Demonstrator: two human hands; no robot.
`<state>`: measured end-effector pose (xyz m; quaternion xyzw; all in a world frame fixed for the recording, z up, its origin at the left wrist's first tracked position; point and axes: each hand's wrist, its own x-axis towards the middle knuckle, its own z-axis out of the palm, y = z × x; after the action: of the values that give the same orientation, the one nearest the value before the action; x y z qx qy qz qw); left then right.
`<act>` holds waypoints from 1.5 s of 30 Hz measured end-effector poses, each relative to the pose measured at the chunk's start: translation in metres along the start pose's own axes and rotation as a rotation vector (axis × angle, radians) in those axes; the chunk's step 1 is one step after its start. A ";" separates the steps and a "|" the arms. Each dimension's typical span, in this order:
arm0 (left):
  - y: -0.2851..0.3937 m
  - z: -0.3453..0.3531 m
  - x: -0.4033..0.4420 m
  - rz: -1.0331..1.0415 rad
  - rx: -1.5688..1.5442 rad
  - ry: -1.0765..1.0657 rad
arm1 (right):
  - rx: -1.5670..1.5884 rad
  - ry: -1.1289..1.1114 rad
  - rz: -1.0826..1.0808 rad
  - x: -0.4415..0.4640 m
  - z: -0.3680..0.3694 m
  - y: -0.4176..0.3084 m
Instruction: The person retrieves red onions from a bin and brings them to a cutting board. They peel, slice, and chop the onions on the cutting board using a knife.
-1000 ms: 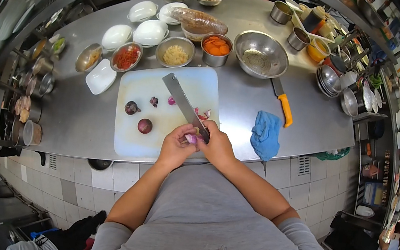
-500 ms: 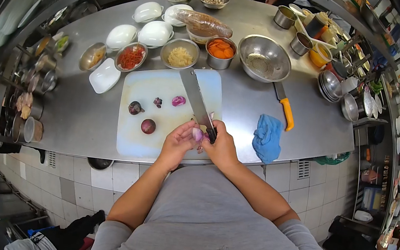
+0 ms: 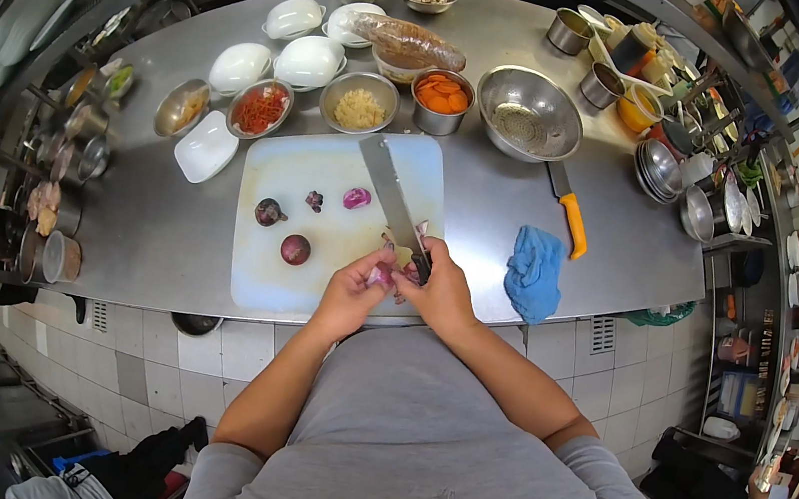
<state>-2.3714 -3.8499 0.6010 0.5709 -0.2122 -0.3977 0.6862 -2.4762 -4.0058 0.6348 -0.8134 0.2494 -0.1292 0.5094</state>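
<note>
Head view: onion piece (image 3: 380, 275) in the left hand (image 3: 348, 291), knife (image 3: 388, 183) in the right hand (image 3: 441, 290).
Left hand pinches the onion piece; right hand, just beside it, is closed round the knife handle, blade pointing away from the body over the cutting board (image 3: 271, 167). Contact between right fingertips and onion piece: cannot be told. Left of the hands, on the board: red onion (image 3: 295, 250) and dark onion (image 3: 269, 212). Just beyond the hands: purple chunk (image 3: 357, 198). Recommended, in judgement: firm pinch, fingertips clear of the edge, blade steady and pointed outward, work kept above the board.
</note>
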 end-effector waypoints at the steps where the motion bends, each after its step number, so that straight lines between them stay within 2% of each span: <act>1: 0.001 0.002 -0.001 0.026 0.021 -0.008 | -0.001 0.000 0.002 0.000 0.000 0.000; 2: 0.002 0.001 -0.001 0.025 0.020 -0.009 | -0.020 -0.018 -0.017 0.000 0.000 0.000; 4: 0.003 -0.003 -0.002 -0.054 0.296 -0.048 | -0.038 -0.037 -0.036 0.000 0.002 0.004; 7: 0.006 -0.009 -0.004 -0.067 0.292 -0.146 | -0.080 -0.040 -0.065 0.000 0.007 0.013; 9: 0.003 -0.007 -0.007 -0.071 0.263 -0.145 | -0.208 -0.030 -0.069 0.000 0.006 0.011; 11: -0.003 -0.006 -0.009 -0.075 0.236 -0.141 | -0.195 -0.023 -0.058 0.000 0.008 0.015; 13: -0.017 -0.009 -0.006 0.027 0.155 -0.010 | -0.181 -0.016 -0.050 0.001 0.009 0.019; 14: -0.025 -0.016 -0.004 0.029 0.156 -0.011 | -0.162 -0.009 -0.041 0.001 0.009 0.021; 16: -0.031 -0.030 -0.002 -0.079 0.129 0.166 | -0.144 0.000 -0.034 0.002 0.008 0.025; 17: -0.029 -0.034 -0.002 -0.078 0.131 0.165 | -0.169 0.023 -0.072 0.002 0.008 0.027; 19: -0.022 -0.039 -0.003 -0.092 0.042 0.370 | -0.188 0.047 -0.111 0.001 0.005 0.024; 20: -0.017 -0.040 -0.001 -0.090 0.047 0.372 | -0.128 0.044 -0.096 0.000 0.002 0.020; 22: -0.007 -0.043 0.008 -0.029 0.256 0.438 | -0.063 0.033 -0.089 0.000 -0.005 0.012; 23: -0.009 -0.046 0.016 -0.024 0.257 0.451 | -0.090 0.014 0.001 0.000 -0.010 0.008; 24: -0.015 -0.050 0.028 0.064 0.410 0.474 | -0.118 -0.009 0.088 0.001 -0.013 0.007; 25: -0.022 -0.054 0.039 0.152 0.562 0.499 | -0.132 0.032 0.045 0.002 -0.011 0.022; 26: -0.029 -0.059 0.050 0.158 0.562 0.519 | -0.131 0.019 0.029 0.002 -0.014 0.027; 28: -0.036 -0.063 0.071 0.146 0.744 0.509 | -0.216 0.101 -0.004 0.002 -0.023 0.033; 29: -0.032 -0.062 0.077 0.150 0.742 0.524 | -0.297 0.189 -0.086 0.001 -0.026 0.035; 31: -0.023 -0.059 0.091 0.241 0.942 0.523 | -0.340 0.180 -0.093 0.000 -0.036 0.044; 35: -0.006 -0.061 0.119 0.211 0.846 0.495 | -0.416 0.150 -0.088 -0.008 -0.051 0.048; 37: -0.001 -0.060 0.126 0.370 1.012 0.575 | -0.515 0.060 -0.095 -0.011 -0.059 0.039; 38: -0.001 -0.063 0.129 0.375 1.007 0.574 | -0.519 0.064 -0.097 -0.012 -0.063 0.038; 40: -0.004 -0.073 0.132 0.402 1.076 0.776 | -0.657 -0.049 -0.185 -0.018 -0.069 0.039; 41: -0.012 -0.076 0.132 0.403 1.073 0.764 | -0.652 -0.059 -0.224 -0.020 -0.072 0.037; 43: -0.020 -0.079 0.123 0.248 1.329 0.814 | -0.647 -0.099 -0.249 -0.023 -0.078 0.035; 44: -0.020 -0.078 0.118 0.243 1.333 0.822 | -0.637 -0.145 -0.287 -0.022 -0.078 0.032; 45: -0.020 -0.076 0.111 0.210 1.380 0.639 | -0.630 -0.155 -0.298 -0.023 -0.078 0.030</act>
<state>-2.2551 -3.8915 0.5441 0.9339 -0.2568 0.0765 0.2367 -2.5404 -4.0635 0.6436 -0.9654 0.1162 -0.0569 0.2262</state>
